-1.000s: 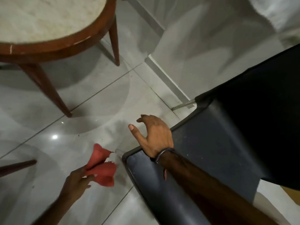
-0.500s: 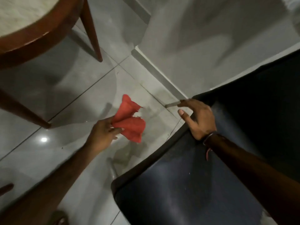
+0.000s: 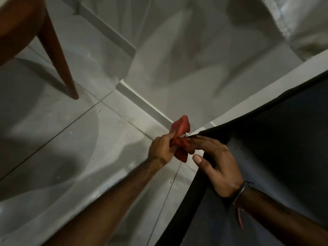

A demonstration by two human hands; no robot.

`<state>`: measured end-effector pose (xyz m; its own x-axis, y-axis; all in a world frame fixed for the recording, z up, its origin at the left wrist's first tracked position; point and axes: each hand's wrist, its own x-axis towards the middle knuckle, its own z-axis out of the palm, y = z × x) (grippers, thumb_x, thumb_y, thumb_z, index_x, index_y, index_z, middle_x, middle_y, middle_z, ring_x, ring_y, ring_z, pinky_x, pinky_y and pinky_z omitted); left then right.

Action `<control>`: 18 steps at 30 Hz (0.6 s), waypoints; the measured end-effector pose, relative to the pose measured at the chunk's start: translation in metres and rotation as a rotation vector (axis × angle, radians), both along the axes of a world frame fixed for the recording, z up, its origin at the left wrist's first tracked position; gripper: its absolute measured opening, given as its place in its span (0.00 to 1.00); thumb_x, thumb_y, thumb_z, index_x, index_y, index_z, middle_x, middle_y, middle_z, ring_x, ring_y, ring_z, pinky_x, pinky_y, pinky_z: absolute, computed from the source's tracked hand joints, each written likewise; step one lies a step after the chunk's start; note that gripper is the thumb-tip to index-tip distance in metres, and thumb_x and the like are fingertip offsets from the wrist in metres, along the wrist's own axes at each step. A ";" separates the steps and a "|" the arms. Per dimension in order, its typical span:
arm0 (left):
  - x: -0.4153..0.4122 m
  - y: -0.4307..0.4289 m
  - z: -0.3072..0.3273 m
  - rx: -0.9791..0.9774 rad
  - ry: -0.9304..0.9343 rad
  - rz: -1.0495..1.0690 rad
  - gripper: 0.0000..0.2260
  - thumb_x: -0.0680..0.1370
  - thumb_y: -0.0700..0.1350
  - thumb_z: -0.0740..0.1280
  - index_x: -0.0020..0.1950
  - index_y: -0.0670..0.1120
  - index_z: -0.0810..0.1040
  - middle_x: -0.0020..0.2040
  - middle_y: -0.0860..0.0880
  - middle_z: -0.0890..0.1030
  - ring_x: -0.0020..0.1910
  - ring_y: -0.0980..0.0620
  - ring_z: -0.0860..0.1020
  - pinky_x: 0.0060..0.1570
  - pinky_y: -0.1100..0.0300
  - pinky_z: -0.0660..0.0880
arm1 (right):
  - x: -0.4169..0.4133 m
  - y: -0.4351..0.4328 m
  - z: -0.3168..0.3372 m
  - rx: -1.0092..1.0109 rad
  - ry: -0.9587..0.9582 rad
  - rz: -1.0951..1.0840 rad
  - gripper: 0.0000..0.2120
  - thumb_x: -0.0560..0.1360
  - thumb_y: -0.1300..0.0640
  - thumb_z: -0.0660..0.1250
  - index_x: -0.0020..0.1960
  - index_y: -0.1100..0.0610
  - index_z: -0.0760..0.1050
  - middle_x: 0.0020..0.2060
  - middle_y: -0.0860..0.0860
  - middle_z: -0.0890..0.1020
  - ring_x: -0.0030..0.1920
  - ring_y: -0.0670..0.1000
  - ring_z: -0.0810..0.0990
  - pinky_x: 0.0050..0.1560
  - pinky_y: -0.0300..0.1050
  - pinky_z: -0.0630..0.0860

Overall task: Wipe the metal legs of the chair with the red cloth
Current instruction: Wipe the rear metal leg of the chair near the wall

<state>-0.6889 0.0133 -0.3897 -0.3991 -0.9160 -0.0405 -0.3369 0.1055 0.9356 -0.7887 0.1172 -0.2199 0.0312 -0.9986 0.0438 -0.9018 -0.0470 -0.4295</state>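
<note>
the left hand [image 3: 162, 148] is closed around a crumpled, soft red cloth [image 3: 180, 137], fingers bunched over its middle so that one matte fold sticks up past the knuckles and another hangs below the palm. the right hand [image 3: 215, 163] lies flat and spread on the corner of the black chair with a smooth, faintly dusty seat [image 3: 276, 157], thumb held out over the seat's edge; its fingertips [image 3: 194, 141] touch the cloth, and it cannot be told whether they pinch it. a thin dark band [image 3: 241, 191] circles the right wrist, with a reddish strand trailing from it. the cloth sits just off the chair's far front corner, above the glossy pale grey floor tiles [image 3: 74, 142] with their thin grout lines. the chair's metal legs are hidden under the seat. at the upper left stands a tapered, polished reddish-brown wooden leg [image 3: 58, 55] under a curved wooden rim. a plain white skirting board [image 3: 143, 105] runs along the base of the matte white wall [image 3: 186, 59]. no writing is legible anywhere.
</note>
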 end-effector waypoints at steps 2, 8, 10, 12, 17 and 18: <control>-0.013 -0.001 -0.002 -0.093 0.088 -0.086 0.19 0.81 0.53 0.67 0.71 0.51 0.75 0.50 0.47 0.86 0.48 0.47 0.84 0.51 0.49 0.82 | -0.001 0.002 -0.001 -0.003 0.025 0.006 0.20 0.78 0.33 0.57 0.61 0.40 0.81 0.61 0.36 0.83 0.69 0.40 0.76 0.68 0.60 0.73; -0.041 0.006 0.003 -0.217 0.094 -0.064 0.43 0.71 0.76 0.49 0.61 0.43 0.82 0.53 0.43 0.85 0.52 0.45 0.82 0.51 0.63 0.70 | 0.000 0.002 0.000 0.008 0.033 0.000 0.30 0.77 0.27 0.52 0.62 0.44 0.81 0.62 0.38 0.83 0.67 0.42 0.77 0.69 0.57 0.73; -0.039 0.002 0.003 -0.224 0.132 -0.094 0.48 0.69 0.78 0.45 0.59 0.42 0.83 0.53 0.43 0.85 0.53 0.45 0.82 0.51 0.61 0.71 | 0.001 0.002 0.001 0.007 0.022 0.005 0.26 0.78 0.31 0.55 0.62 0.44 0.82 0.62 0.39 0.83 0.67 0.43 0.78 0.68 0.57 0.73; -0.043 -0.005 -0.005 -0.236 0.108 -0.093 0.30 0.78 0.66 0.60 0.59 0.41 0.83 0.53 0.40 0.86 0.54 0.41 0.82 0.56 0.52 0.78 | 0.003 0.002 0.002 0.009 0.024 0.002 0.26 0.78 0.32 0.55 0.60 0.45 0.82 0.62 0.40 0.83 0.67 0.44 0.78 0.68 0.58 0.74; -0.056 -0.007 -0.048 -0.265 0.150 -0.032 0.26 0.78 0.62 0.62 0.54 0.41 0.84 0.44 0.41 0.87 0.44 0.40 0.85 0.47 0.49 0.82 | 0.005 0.003 0.003 0.023 0.045 -0.025 0.26 0.77 0.31 0.55 0.59 0.45 0.83 0.63 0.39 0.83 0.68 0.44 0.77 0.69 0.58 0.73; -0.059 -0.008 -0.059 -0.256 0.178 -0.020 0.32 0.76 0.67 0.57 0.54 0.41 0.84 0.42 0.41 0.87 0.42 0.41 0.85 0.44 0.49 0.83 | 0.004 0.002 0.002 0.037 0.047 -0.036 0.27 0.76 0.31 0.54 0.60 0.44 0.83 0.64 0.39 0.83 0.69 0.43 0.76 0.70 0.58 0.72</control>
